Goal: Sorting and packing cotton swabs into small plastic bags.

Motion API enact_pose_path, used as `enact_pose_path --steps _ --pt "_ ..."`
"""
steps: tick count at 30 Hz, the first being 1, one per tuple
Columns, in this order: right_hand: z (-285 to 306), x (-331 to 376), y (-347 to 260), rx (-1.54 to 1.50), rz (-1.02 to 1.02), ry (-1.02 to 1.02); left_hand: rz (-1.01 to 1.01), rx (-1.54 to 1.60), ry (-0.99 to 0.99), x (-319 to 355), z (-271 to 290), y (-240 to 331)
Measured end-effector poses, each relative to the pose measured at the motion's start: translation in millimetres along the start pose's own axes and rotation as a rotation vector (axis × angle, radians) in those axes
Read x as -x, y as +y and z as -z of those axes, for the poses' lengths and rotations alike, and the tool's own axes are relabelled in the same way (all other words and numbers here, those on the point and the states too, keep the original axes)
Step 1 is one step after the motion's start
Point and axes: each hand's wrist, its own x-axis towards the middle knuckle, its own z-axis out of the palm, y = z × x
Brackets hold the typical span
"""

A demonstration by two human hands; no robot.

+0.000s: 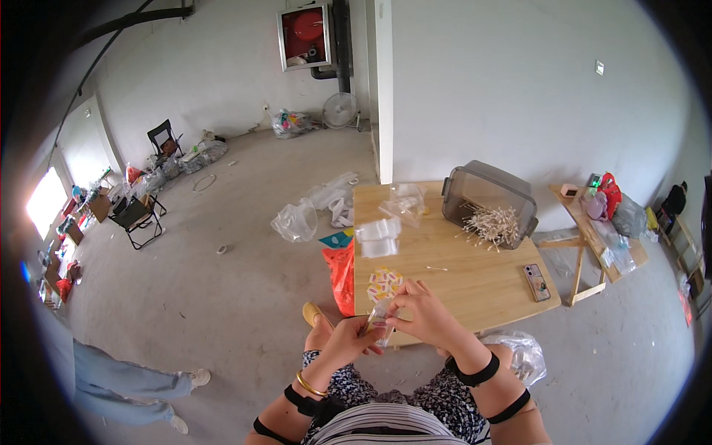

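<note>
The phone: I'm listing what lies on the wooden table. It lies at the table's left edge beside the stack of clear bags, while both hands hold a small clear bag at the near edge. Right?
Not quite. The phone lies near the right edge of the wooden table, below the grey bin, not by the stack of clear bags on the left. The left hand and right hand do hold a small clear bag, as the head view shows.

I see a thin, clear, glossy plastic bag (383, 320) pinched between my left hand (350, 339) and right hand (424, 311), over a pale, matt, smooth wooden table (475, 278), where a smoky translucent plastic tub (489, 196) lies far right spilling pale wooden sticks (495, 222).
</note>
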Motion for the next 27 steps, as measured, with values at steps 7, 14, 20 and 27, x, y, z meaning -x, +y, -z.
enact_pose_path --steps 7,14,20,27 --pt "2 -1 -10 0.131 0.030 0.004 -0.027 0.146 -0.070 -8 -3 -27" --pt "11 0 -17 0.226 0.050 -0.052 -0.012 0.185 -0.121 -12 -8 -34" --pt "13 -6 -6 -0.105 -0.022 0.015 -0.042 0.220 -0.094 -11 -5 -34" --pt "7 -4 -4 -0.415 -0.219 0.007 -0.185 -0.122 0.007 -6 -4 -13"
